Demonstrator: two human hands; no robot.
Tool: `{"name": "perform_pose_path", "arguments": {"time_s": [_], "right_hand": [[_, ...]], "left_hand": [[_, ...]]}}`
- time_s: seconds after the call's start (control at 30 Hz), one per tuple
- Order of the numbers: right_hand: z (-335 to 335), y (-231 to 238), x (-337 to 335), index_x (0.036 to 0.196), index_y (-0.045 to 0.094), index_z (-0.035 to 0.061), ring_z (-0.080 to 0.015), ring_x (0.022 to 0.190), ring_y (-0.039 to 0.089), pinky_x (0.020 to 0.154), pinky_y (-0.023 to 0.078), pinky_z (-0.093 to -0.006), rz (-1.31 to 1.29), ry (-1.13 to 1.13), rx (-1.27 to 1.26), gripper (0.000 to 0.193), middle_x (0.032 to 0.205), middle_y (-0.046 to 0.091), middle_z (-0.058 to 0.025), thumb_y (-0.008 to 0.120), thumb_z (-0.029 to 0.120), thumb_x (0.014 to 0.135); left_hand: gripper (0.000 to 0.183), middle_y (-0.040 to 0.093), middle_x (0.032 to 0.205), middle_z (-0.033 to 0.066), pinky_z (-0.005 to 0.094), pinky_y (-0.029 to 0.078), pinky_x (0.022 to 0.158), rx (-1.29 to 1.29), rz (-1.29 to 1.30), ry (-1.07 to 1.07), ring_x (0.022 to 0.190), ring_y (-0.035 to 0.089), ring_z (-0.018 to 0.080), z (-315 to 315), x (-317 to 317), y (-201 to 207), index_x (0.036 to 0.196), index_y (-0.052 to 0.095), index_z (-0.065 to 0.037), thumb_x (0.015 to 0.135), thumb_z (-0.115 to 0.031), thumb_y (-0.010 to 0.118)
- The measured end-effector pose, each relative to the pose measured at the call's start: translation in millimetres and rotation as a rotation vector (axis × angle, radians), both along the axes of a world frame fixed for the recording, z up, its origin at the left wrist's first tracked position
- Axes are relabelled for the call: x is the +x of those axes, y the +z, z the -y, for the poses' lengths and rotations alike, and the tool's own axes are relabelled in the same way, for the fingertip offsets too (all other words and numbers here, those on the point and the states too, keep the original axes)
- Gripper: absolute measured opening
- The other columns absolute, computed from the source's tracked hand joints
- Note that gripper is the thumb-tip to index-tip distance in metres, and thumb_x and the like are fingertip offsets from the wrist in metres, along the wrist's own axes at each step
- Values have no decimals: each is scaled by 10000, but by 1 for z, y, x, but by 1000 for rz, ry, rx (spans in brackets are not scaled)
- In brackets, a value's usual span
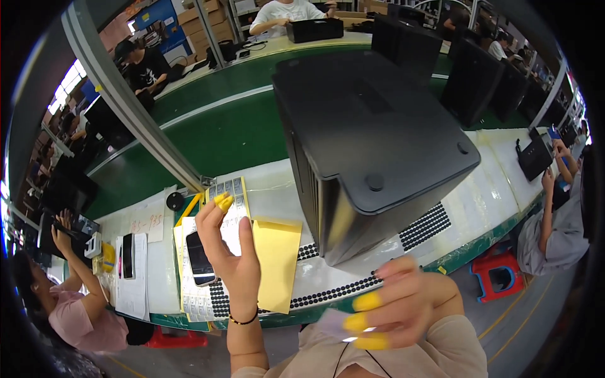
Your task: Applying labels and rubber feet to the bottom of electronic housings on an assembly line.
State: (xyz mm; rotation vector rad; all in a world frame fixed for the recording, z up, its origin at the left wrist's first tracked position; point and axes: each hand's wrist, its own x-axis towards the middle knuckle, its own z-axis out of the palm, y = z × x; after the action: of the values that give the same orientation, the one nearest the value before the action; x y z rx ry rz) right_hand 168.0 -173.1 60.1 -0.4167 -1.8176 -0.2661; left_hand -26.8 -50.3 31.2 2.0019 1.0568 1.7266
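Note:
My left hand point(234, 258) is raised over the bench's left part, thumb and fingers apart, holding nothing visible. Yellow finger cots cover some of its fingertips. Smeared by motion, my right hand point(400, 302) is close to my body, wearing yellow finger cots. A small pale translucent piece point(331, 323) shows at its fingertips, apparently pinched; its kind is unclear. In front of me stands a large black box-shaped casing point(384, 120), with round feet on its upper face. Beside my left hand lie a yellow paper sheet point(280, 261) and a dark phone point(200, 257).
Strips of small black round pads point(340, 291) lie along the bench's near edge. Label sheets point(195, 302) are under the phone. A metal post point(126, 94) rises at left. Beyond is a green conveyor point(220, 129) with black casings point(472, 82). Co-workers sit on both sides.

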Motion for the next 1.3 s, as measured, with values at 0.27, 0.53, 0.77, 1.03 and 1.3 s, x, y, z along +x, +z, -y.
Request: {"name": "perform_pose_path", "arguments": {"time_s": [0.27, 0.53, 0.77, 1.03, 1.3], "right_hand": [[13, 56, 60, 910, 640, 111, -224, 853, 543, 891, 460, -397, -303, -303, -122, 125, 908, 577, -42, 701, 136, 804], [-33, 101, 111, 1276, 492, -36, -72, 865, 530, 847, 432, -253, -369, -140, -297, 406, 919, 574, -33, 591, 45, 890], [-40, 135, 107, 1333, 436, -46, -72, 784, 544, 862, 521, -320, -348, -69, -430, 430, 839, 514, -7, 508, 64, 924], [-22, 165, 69, 1276, 426, -118, -61, 671, 540, 726, 581, -304, -166, 396, -993, 541, 738, 544, -40, 595, 90, 806], [-29, 163, 68, 1224, 513, -21, -45, 704, 501, 882, 405, -225, -308, 12, -628, 459, 733, 514, 31, 621, 145, 809]], "left_hand": [[683, 294, 1466, 187, 402, 248, 1113, 30, 304, -599, 1378, 267, 319, 27, 85, 91, 1419, 251, 28, 869, -242, 553], [653, 292, 1444, 210, 406, 262, 1108, -55, 483, -534, 1372, 261, 328, 43, 109, 103, 1396, 276, 38, 789, -33, 506], [646, 291, 1454, 218, 421, 239, 1125, -23, 452, -533, 1373, 266, 331, 55, 107, 102, 1366, 305, 31, 765, -60, 522], [600, 193, 1502, 267, 491, 221, 1133, 126, 342, -526, 1379, 272, 388, 71, 83, 82, 1261, 354, -65, 761, -238, 637], [427, 309, 1394, 336, 562, 249, 1089, 384, 283, -599, 1314, 328, 474, 106, 69, 83, 1092, 447, -77, 724, -151, 652]]}}
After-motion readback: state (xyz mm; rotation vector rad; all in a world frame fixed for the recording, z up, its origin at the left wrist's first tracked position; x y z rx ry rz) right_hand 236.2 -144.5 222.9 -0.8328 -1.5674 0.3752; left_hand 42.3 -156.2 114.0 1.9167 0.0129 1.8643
